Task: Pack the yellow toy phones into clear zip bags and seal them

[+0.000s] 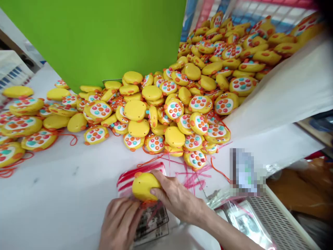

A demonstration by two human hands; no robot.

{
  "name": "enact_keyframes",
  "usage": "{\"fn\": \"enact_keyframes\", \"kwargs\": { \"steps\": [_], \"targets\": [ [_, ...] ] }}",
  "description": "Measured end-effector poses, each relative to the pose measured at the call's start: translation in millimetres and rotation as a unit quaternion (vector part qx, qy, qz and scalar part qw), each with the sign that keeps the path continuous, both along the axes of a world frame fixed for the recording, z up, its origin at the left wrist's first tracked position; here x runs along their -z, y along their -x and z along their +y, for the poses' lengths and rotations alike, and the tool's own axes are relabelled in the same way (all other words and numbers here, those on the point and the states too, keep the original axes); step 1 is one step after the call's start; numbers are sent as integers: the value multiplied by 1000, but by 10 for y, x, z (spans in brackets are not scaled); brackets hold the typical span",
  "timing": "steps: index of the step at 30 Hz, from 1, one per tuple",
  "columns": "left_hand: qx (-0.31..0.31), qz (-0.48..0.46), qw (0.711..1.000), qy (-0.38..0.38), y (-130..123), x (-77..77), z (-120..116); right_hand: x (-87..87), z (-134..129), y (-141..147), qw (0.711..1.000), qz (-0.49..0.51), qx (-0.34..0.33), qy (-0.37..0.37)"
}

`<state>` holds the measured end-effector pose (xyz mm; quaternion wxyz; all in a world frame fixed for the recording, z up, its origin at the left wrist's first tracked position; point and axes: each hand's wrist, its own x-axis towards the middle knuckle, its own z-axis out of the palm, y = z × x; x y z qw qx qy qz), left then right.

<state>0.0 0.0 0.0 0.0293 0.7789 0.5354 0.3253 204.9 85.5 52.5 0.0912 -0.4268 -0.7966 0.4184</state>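
Observation:
My right hand [174,194] grips a yellow duck-like toy [145,185] by its right side, thumb across its plain yellow back. An orange cord [148,204] is bunched just below the toy. My left hand [121,218] is closed at the toy's lower left, fingertips by the cord; what they pinch is hidden. Beneath both hands lies a clear plastic bag [123,180] with red stripes at its top and black print lower down.
A heap of similar toys [153,114] with coloured dots and orange cords spreads across the back of the white table [59,187]. Behind it stands a green panel [104,38]. At lower right, a white perforated basket [275,208] holds clear plastic packaging [247,222].

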Motion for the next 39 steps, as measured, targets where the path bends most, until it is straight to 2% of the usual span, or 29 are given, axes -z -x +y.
{"fn": "enact_keyframes", "kwargs": {
  "steps": [2,3,5,7,9,13,15,17,18,20,21,22,23,24,25,28,30,33,36,37,39],
  "targets": [
    [-107,-40,993,41,138,-61,-47,2,-10,-22,1000,16,-4,4],
    [-173,-82,977,90,187,-87,-59,1,-14,-19,1000,27,-5,8],
    [-259,-195,918,230,224,-126,-46,-14,-18,3,999,42,-10,13],
    [-256,-301,852,344,184,-145,13,-41,-13,29,999,39,-23,1],
    [-231,-375,810,386,100,-142,91,-65,2,48,999,9,-40,-35],
    [-214,-452,776,384,-60,-100,171,2,36,64,984,-69,-123,-104],
    [-199,-468,766,393,-112,-81,152,90,41,77,973,-75,-178,-125],
    [-191,-493,752,394,-147,-73,115,150,51,88,968,-64,-188,-153],
    [-191,-510,742,392,-159,-74,96,151,65,83,968,-59,-175,-167],
    [-196,-547,716,386,-168,-83,72,78,126,30,975,-37,-110,-191],
    [-200,-561,706,384,-168,-90,67,9,174,-24,977,-21,-60,-204],
    [-204,-569,698,383,-164,-99,67,-72,231,-94,977,19,24,-212],
    [-205,-573,695,382,-160,-109,70,-155,294,-174,965,65,102,-234],
    [-205,-576,693,381,-155,-118,75,-232,356,-257,950,83,152,-260],
    [-203,-580,692,380,-150,-125,80,-294,410,-333,939,62,172,-291],
    [-190,-592,684,380,-140,-129,90,-357,465,-445,903,-65,116,-408],
    [-186,-585,692,381,-135,-119,93,-302,384,-383,900,-76,57,-425],
    [-185,-567,710,374,-130,-105,99,-142,144,-118,932,1,-49,-359],
    [-174,-556,726,366,-138,-99,105,10,-58,172,956,33,-150,-251],
    [-170,-557,726,366,-144,-96,105,44,-87,238,962,40,-163,-214],
    [-169,-571,713,369,-160,-84,101,83,-83,314,974,51,-146,-168]
  ]
}}
